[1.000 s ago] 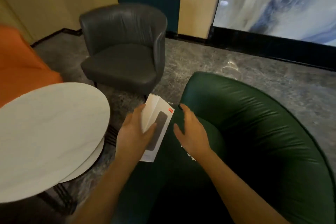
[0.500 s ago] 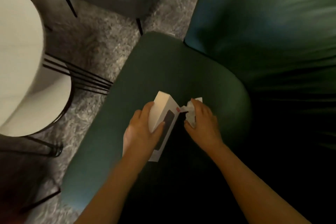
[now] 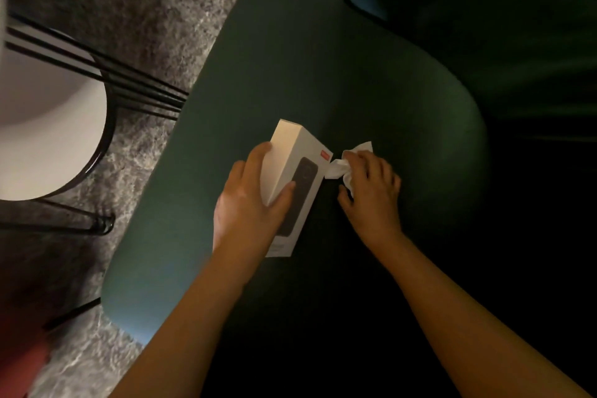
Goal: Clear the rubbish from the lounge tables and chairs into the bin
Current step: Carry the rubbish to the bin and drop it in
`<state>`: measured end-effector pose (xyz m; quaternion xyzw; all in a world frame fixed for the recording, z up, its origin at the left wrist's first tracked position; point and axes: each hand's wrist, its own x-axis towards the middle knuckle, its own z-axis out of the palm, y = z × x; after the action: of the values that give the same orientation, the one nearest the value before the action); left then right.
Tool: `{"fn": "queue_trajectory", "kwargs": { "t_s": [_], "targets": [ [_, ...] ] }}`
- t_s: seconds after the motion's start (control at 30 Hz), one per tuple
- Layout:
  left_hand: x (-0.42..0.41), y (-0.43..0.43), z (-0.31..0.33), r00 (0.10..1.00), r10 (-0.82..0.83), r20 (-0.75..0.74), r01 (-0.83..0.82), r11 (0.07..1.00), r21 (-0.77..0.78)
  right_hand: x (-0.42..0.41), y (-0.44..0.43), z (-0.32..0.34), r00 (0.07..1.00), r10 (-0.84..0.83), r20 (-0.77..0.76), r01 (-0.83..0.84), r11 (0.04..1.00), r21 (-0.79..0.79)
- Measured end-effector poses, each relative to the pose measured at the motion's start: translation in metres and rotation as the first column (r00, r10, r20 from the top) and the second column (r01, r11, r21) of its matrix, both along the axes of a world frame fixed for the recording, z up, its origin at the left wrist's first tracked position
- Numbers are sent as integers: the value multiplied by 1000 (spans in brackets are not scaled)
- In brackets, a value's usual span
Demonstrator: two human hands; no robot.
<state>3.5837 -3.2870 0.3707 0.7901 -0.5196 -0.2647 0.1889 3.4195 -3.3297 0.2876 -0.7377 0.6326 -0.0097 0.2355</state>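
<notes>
My left hand is gripping the white box above the green chair seat; just right, my right hand fingers are pinching a crumpled tissue lying on the seat.

No legible text anywhere. White box carries small red label at top corner of printed face, lettering too small and blurred to read. Faint grey print near box's lower end, also unreadable. Dark product picture on same face, no numbers or brand discernible.
</notes>
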Motion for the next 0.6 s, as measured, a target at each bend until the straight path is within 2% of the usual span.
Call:
{"fn": "queue_trajectory", "kwargs": {
  "t_s": [0.33,0.6],
  "targets": [
    [1,8,9,1000,-16,-15,16,1000,-14,-5,8,20,993,23,113,-15,997,-75],
    [12,14,104,997,-74,24,77,978,-193,-1,11,131,990,-39,135,75,960,-271]
  ]
}}
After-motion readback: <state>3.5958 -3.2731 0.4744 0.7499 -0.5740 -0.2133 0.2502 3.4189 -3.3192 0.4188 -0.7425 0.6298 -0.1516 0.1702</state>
